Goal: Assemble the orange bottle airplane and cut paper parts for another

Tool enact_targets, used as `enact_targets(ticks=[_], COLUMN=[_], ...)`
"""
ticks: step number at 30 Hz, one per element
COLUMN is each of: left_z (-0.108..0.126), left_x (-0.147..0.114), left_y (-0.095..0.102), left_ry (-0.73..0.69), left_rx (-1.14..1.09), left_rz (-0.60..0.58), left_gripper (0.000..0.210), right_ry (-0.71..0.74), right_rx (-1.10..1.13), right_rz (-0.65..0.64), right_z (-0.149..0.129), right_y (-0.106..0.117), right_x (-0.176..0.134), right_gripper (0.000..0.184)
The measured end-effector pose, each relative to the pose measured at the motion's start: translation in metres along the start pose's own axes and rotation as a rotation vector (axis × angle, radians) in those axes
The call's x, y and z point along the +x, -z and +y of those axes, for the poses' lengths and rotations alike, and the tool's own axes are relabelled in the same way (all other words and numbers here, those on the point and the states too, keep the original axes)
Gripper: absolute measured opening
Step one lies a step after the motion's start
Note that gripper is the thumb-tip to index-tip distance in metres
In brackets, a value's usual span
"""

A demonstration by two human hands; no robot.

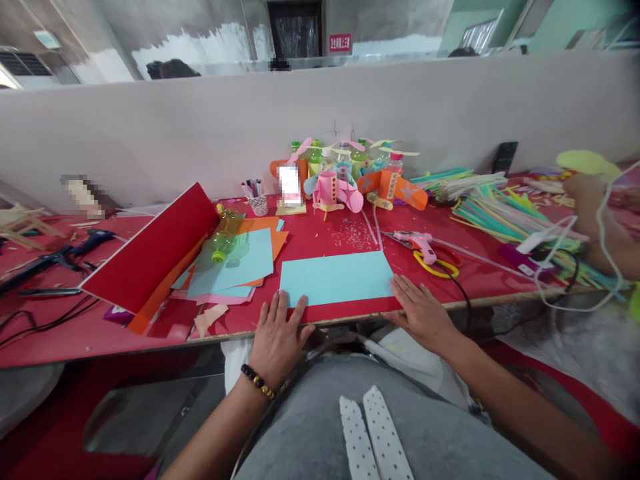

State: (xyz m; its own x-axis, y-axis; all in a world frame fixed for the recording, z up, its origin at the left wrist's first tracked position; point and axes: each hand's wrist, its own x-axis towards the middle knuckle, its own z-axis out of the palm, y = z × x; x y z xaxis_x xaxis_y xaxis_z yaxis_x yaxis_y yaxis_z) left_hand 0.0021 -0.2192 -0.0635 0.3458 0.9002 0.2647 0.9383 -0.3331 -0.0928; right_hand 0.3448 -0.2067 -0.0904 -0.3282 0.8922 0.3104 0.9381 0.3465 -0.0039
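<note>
A light blue sheet of paper [337,277] lies flat on the red table [320,233] in front of me. My left hand [281,328] rests at its lower left corner, fingers stretched out and touching it. At the right edge of the sheet, my right hand [421,308] lies with fingers extended against the paper. Neither hand grips anything. Just left of the sheet is a pile of coloured paper [253,257], with a clear yellow-green plastic bottle [226,233] lying on top. To the right sit a pink glue gun [423,245] and yellow-handled scissors [437,270].
A red board [155,250] leans at the left. Finished bottle-and-paper crafts [345,183] stand at the back beside a pen cup [259,200] and a lit phone [290,185]. Coloured strips [505,213] spread at the right, near another person's arm [595,227] and a white cable [545,293].
</note>
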Motion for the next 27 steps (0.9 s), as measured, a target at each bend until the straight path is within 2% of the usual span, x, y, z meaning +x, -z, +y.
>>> enact_targets(ticks=[5,8,11,14,20,27], left_z=[0.012,0.032,0.050,0.058,0.044,0.008], left_x=[0.010,0.020,0.026,0.029,0.028,0.009], left_y=[0.013,0.013,0.009,0.010,0.023,0.024], left_ry=[-0.048,-0.130,-0.142,-0.148,-0.154,-0.053], left_rx=[-0.006,-0.036,-0.032,-0.026,-0.039,-0.026], left_rz=[0.021,-0.016,-0.044,-0.063,-0.147,-0.200], left_gripper=[0.049,0.049,0.051,0.051,0.046,0.044], right_ry=[-0.040,0.080,0.251,0.273,0.220,0.143], right_rx=[-0.026,0.048,0.150,0.196,0.174,0.066], right_rz=[-0.021,-0.082,-0.141,-0.125,-0.100,-0.038], right_z=[-0.022,-0.049,-0.075,-0.085,-0.063,-0.023], right_y=[0.012,0.014,0.011,0.008,0.014,0.013], right_x=[0.007,0.017,0.027,0.031,0.018,-0.005], right_gripper=[0.073,0.076,0.082,0.077,0.073,0.063])
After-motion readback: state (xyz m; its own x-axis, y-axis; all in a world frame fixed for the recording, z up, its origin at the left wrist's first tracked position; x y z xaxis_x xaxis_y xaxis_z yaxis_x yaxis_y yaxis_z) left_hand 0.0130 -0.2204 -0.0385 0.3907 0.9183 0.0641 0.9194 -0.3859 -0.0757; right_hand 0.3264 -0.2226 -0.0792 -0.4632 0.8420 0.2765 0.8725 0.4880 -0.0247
